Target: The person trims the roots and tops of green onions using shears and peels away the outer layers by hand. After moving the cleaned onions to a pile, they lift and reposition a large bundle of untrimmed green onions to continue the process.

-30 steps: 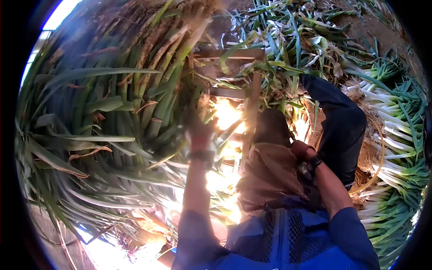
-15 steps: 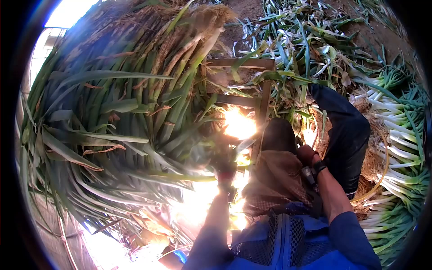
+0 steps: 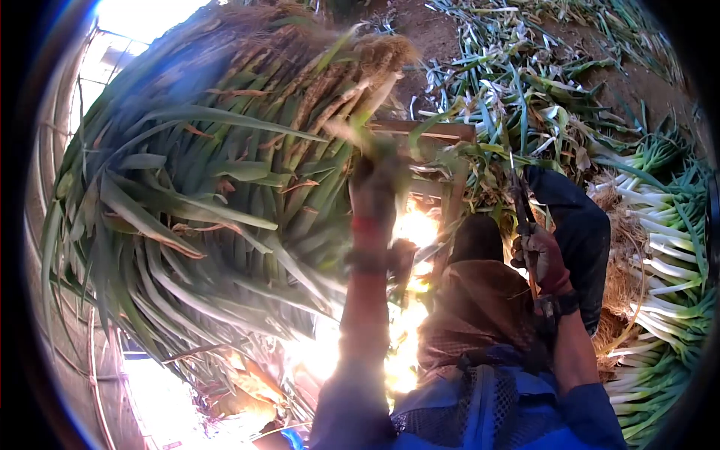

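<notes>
My left hand (image 3: 375,184), blurred by motion, reaches up to the right edge of a big heap of green onions (image 3: 247,202). Its fingers are too smeared to read, and a blurred pale stalk lies at their tips. On the right, my right hand (image 3: 544,259), in a reddish glove, is closed around a long dark tool (image 3: 523,202) that points upward, with a thin metal tip. The hand is above my lap, beside my dark-trousered knee.
A wooden frame (image 3: 424,131) stands between the heap and my legs. Rows of cleaned onions (image 3: 671,262) with white stems lie at the right. Loose leaves (image 3: 517,82) litter the soil ahead. Bright sunlight glares beside my left forearm.
My left hand has moved up along the heap's right edge. My right hand has risen slightly from my lap, and the long tool now shows upright in it. The view has shifted a little.
</notes>
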Tool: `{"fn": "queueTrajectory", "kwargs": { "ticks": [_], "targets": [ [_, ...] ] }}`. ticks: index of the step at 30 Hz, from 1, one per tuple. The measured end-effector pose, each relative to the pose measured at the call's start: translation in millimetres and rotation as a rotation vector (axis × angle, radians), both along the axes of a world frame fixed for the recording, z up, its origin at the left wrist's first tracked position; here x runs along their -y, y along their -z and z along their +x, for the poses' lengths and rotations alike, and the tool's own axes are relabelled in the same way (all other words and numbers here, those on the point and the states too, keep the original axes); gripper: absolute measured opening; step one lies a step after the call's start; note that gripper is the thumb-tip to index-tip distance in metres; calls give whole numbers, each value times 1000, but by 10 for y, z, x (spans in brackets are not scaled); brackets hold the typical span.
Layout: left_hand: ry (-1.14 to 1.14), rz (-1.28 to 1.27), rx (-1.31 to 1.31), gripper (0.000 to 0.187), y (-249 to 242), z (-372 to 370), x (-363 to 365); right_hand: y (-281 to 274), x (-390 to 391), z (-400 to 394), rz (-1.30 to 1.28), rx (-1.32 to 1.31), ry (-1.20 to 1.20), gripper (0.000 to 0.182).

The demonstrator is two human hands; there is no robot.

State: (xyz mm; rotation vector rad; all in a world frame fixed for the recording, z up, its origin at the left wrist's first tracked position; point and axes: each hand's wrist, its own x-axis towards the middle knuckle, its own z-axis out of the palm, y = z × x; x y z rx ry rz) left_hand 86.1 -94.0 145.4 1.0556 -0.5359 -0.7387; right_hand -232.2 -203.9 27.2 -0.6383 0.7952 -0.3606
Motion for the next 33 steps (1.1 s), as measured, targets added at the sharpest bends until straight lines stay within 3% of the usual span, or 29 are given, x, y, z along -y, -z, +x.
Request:
{"fn": "queueTrajectory", "kwargs": {
  "ticks": [1,3,4,6,8,10,11,12,13,14,15,16,18,19,20,22,23,24,25,26,28,29,32,33],
  "targets": [
    [-47,-48,198,39,-444,-97,295,-134,1,21,-35,25,6,26],
    [-15,-142,230,62,-657,-126,546,-586,-37,116,-60,46,48,23],
    [-108,-136,237,74,-571,-195,675,-790,-52,153,-67,50,43,23],
    [-105,119,381,85,-215,-142,601,-982,-72,165,-285,-50,2,19],
    [-40,223,270,93,185,-307,330,-1152,-176,208,-372,-107,-36,17],
    [117,406,147,77,214,-531,-182,-1222,-352,236,-614,-87,-260,19],
    [118,302,79,75,266,-679,-439,-1280,-482,286,-575,-99,-367,21],
    [120,194,18,74,335,-793,-664,-982,-658,377,-1049,0,-334,23],
    [180,20,-59,71,598,-759,-898,-1119,-841,423,-953,-91,-502,25],
    [242,-155,-135,68,829,-725,-1105,-1070,-964,462,-962,-81,-504,25],
    [178,48,-273,61,715,-769,-1305,-956,-1075,529,-1017,-3,-588,29],
    [191,112,-84,55,444,-809,-1397,-929,-1161,583,-1071,74,-671,33],
    [60,-93,-160,55,333,-1007,-1628,-1046,-1311,598,-1104,1,-724,39],
    [50,-119,-193,56,525,-974,-1807,-1095,-1360,620,-1129,-76,-777,45],
    [39,-145,-230,57,736,-918,-1975,-1058,-1399,640,-1139,-75,-768,45],
    [12,-71,-216,54,842,-942,-2149,-978,-1453,682,-1469,-4,-594,55],
    [-19,-187,-450,51,915,-969,-2205,-1030,-1465,709,-1479,-6,-588,55],
    [-49,-302,-684,48,927,-979,-2211,-1163,-1475,751,-1685,-28,-488,61],
    [-83,-264,-639,44,831,-1032,-2194,-1246,-1490,788,-1886,-51,-376,67],
    [-215,-62,-380,46,944,-1083,-2196,-1226,-1519,813,-1896,-52,-366,67],
    [-86,-20,-343,64,763,-1095,-2255,-1171,-1599,854,-1784,2,-469,74],
    [-40,-129,-429,59,839,-1081,-2272,-1187,-1615,873,-1791,2,-463,74],
    [60,-203,-358,64,655,-1016,-2344,-1366,-1637,918,-1321,95,-726,78],
    [187,-341,-325,64,651,-902,-2367,-1417,-1659,933,-1158,126,-804,80]
  ]
}}
